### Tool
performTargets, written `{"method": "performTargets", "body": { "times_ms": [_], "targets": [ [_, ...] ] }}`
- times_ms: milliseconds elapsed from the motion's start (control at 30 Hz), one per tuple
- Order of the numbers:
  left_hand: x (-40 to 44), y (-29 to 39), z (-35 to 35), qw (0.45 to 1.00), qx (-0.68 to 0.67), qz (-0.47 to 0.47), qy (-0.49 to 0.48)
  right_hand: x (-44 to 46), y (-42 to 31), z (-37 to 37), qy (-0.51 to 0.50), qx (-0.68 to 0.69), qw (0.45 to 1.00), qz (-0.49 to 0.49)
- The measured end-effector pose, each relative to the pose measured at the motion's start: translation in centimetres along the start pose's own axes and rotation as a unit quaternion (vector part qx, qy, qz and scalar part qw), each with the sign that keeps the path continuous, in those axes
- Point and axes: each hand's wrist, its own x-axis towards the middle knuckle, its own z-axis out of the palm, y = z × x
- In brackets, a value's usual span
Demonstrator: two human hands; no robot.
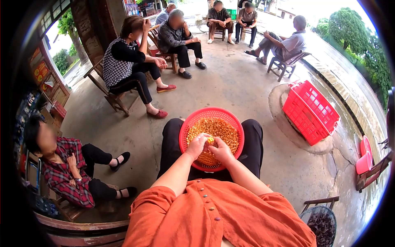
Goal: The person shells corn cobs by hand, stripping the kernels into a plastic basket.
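A red plastic basket (pixel 240 131) with a perforated rim rests on my lap, between my knees. Loose orange-yellow corn kernels (pixel 222 128) fill its bottom. Above them, my two hands meet around a small corn cob (pixel 211 140), of which only a bright yellow end shows. My left hand (pixel 196 146) grips it from the left, thumb and fingers closed. From the other side my right hand (pixel 222 151) closes on the same cob, its fingertips partly hidden.
A red plastic crate (pixel 309 112) stands on the concrete floor to the right. Several people sit on wooden chairs ahead and to the left. At the far right are a pink bucket (pixel 363 164) and a wooden chair. A basket of dark material (pixel 321 225) sits at lower right.
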Motion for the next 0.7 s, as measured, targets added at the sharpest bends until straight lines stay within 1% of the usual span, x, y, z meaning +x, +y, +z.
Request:
{"method": "performTargets", "body": {
  "times_ms": [33, 67, 100, 133, 167, 233, 267, 333, 400, 467, 533, 600, 700],
  "targets": [
    [-0.3, 0.4, 0.2, 1.000, -0.008, -0.008, 0.008, 0.0, -0.1, 0.1, 0.004, 0.002, 1.000, -0.027],
    [-0.4, 0.7, 0.4, 1.000, -0.016, -0.016, 0.017, 0.0, -0.2, -0.1, 0.004, 0.002, 1.000, -0.027],
    [-0.3, 0.5, 0.6, 1.000, -0.016, -0.016, 0.017, -0.2, -1.3, -0.3, -0.009, 0.067, 0.997, 0.033],
    [-0.3, 0.3, 0.8, 0.998, -0.044, -0.018, 0.030, -0.4, -2.2, -0.5, -0.022, 0.130, 0.987, 0.093],
    [-0.3, 0.1, 0.9, 0.996, -0.071, -0.020, 0.043, -0.6, -3.0, -0.5, -0.022, 0.130, 0.987, 0.092],
    [-0.2, 0.2, 0.9, 0.997, -0.057, -0.003, 0.049, -0.9, -4.1, -0.4, 0.014, 0.133, 0.985, 0.113],
    [-0.2, 0.3, 0.9, 0.998, -0.043, 0.012, 0.055, -0.9, -4.1, -0.4, 0.014, 0.133, 0.985, 0.112],
    [-0.4, 0.7, 1.2, 0.997, -0.038, 0.015, 0.061, -0.9, -4.1, -0.4, 0.040, 0.115, 0.989, 0.085],
    [-0.7, 1.3, 1.5, 0.997, -0.033, 0.017, 0.068, -0.9, -4.2, -0.4, 0.034, 0.120, 0.989, 0.084],
    [-0.8, 1.7, 2.0, 0.994, -0.087, 0.009, 0.072, -1.0, -4.3, -0.4, 0.028, 0.126, 0.988, 0.083],
    [-0.9, 2.0, 1.9, 0.995, -0.078, 0.010, 0.067, -1.2, -4.8, -0.4, 0.005, 0.124, 0.989, 0.077],
    [-1.2, 2.4, 1.9, 0.993, -0.110, -0.005, 0.045, -1.2, -4.6, -0.3, 0.006, 0.113, 0.991, 0.076],
    [-1.1, 2.1, 1.7, 0.994, -0.100, -0.001, 0.035, -1.4, -5.2, -0.3, 0.021, 0.087, 0.992, 0.083]
  ]
}}
